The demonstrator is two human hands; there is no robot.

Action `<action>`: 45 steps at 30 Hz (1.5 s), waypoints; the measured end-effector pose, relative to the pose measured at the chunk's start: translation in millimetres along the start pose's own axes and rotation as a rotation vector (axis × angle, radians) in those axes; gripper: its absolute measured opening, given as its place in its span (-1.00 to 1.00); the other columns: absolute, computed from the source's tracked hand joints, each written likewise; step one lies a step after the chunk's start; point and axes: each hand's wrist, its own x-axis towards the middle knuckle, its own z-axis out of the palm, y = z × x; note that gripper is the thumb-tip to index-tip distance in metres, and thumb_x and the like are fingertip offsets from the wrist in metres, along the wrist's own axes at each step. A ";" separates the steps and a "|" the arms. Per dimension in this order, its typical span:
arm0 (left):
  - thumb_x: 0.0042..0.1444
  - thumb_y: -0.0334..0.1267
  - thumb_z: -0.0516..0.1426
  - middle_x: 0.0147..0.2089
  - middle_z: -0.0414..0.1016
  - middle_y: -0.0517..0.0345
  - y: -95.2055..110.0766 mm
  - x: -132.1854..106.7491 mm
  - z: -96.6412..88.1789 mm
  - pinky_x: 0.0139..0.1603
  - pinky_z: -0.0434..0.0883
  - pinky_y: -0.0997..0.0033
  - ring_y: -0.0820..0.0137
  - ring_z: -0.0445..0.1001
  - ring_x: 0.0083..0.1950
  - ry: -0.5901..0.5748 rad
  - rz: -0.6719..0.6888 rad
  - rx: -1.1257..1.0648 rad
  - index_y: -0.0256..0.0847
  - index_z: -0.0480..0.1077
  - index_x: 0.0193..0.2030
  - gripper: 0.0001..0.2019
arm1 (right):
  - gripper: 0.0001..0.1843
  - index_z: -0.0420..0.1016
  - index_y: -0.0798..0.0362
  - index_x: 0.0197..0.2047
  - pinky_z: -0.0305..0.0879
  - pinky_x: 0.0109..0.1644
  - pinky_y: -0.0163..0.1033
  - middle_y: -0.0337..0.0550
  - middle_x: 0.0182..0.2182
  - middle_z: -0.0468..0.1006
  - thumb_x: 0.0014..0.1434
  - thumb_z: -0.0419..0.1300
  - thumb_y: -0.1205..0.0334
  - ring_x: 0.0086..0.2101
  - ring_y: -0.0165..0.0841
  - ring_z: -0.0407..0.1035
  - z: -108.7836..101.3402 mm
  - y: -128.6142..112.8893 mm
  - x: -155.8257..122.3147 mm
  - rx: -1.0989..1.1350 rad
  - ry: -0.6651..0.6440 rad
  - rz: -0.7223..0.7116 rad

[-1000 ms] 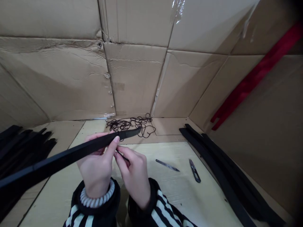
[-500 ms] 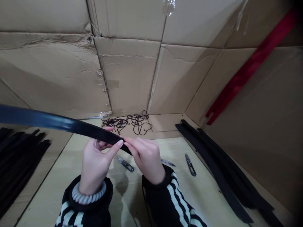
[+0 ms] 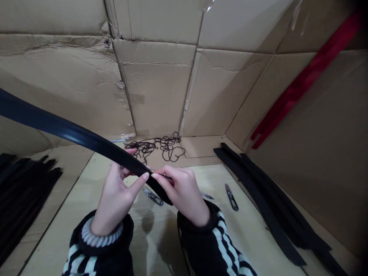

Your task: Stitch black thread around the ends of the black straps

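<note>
Black strip [image 3: 77, 134] between left hand [image 3: 113, 195], right hand [image 3: 184, 193]

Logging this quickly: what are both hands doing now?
Left hand: closed, holding a long flat black strip.
Right hand: closed, pinching a thin dark item by the strip.

Creased cardboard sheets [image 3: 155, 88] line the walls — patched with tape and meeting in a corner — above a pale board surface [image 3: 253, 234], while a red strip [image 3: 304, 80] slants down the right-hand wall under soft, even light
</note>
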 end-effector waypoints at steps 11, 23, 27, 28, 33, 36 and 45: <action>-0.02 -0.28 0.34 -0.28 0.58 0.16 7.0 -1.8 -5.0 -0.10 0.52 0.35 0.31 0.58 -0.17 -0.121 -0.078 -0.060 -0.18 0.18 0.26 -0.30 | -0.86 0.51 0.08 -0.41 0.35 -0.30 -0.28 -0.21 -0.45 0.60 0.13 0.28 0.19 -0.42 -0.40 0.45 -3.1 10.8 5.9 0.636 -0.145 0.297; 0.00 -0.40 0.32 -0.35 0.62 0.17 12.8 -8.5 -1.5 -0.21 0.57 0.40 0.33 0.62 -0.29 -0.244 -0.150 -0.413 -0.08 0.11 0.37 -0.20 | -0.70 0.37 0.11 -0.47 -0.22 -0.63 -0.40 -0.49 -0.71 0.20 -0.04 0.42 0.17 -0.70 -0.62 -0.05 -1.4 17.5 4.5 1.250 -0.503 0.566; -0.05 -0.38 0.34 -0.36 0.63 0.19 16.7 -9.7 5.8 -0.27 0.55 0.53 0.42 0.59 -0.36 -0.178 -0.165 -0.544 -0.09 0.34 0.23 -0.35 | -0.73 0.43 0.13 -0.32 -0.27 -0.64 -0.40 -0.53 -0.69 0.07 0.04 0.37 0.14 -0.70 -0.63 -0.18 4.5 15.2 4.0 1.405 -0.614 0.569; -0.05 -0.38 0.35 -0.36 0.63 0.20 17.4 -9.9 6.9 -0.29 0.54 0.57 0.44 0.58 -0.37 -0.172 -0.171 -0.563 -0.08 0.36 0.21 -0.36 | -0.74 0.44 0.12 -0.29 -0.26 -0.64 -0.40 -0.53 -0.70 0.05 0.08 0.35 0.14 -0.70 -0.62 -0.19 5.9 14.5 3.5 1.431 -0.637 0.555; -0.02 -0.34 0.35 -0.36 0.62 0.24 17.0 -9.2 7.6 -0.22 0.55 0.57 0.44 0.59 -0.32 -0.239 -0.175 -0.631 0.01 0.38 0.19 -0.41 | -0.73 0.31 0.06 -0.43 -0.17 -0.65 -0.40 -0.52 -0.71 0.01 0.12 0.32 0.17 -0.71 -0.59 -0.16 12.8 11.7 0.8 1.626 -0.724 0.467; 0.05 -0.32 0.30 -0.27 0.63 0.22 11.4 -6.6 5.2 -0.12 0.55 0.53 0.41 0.61 -0.21 -0.346 -0.156 -0.671 0.02 0.38 0.20 -0.46 | -0.77 0.35 0.06 -0.38 -0.16 -0.64 -0.40 -0.53 -0.71 0.03 0.08 0.35 0.22 -0.71 -0.60 -0.18 15.7 8.7 0.3 1.627 -0.715 0.462; 0.13 -0.11 0.25 0.05 0.58 0.10 -15.5 1.2 16.6 0.18 0.39 0.37 0.28 0.49 0.12 -0.132 -0.110 -0.374 -0.05 0.52 0.05 -0.66 | -0.79 0.48 0.13 -0.34 -0.21 -0.57 -0.37 -0.48 -0.70 0.10 0.07 0.31 0.15 -0.64 -0.58 -0.12 -5.0 -6.1 3.9 0.943 -0.059 0.483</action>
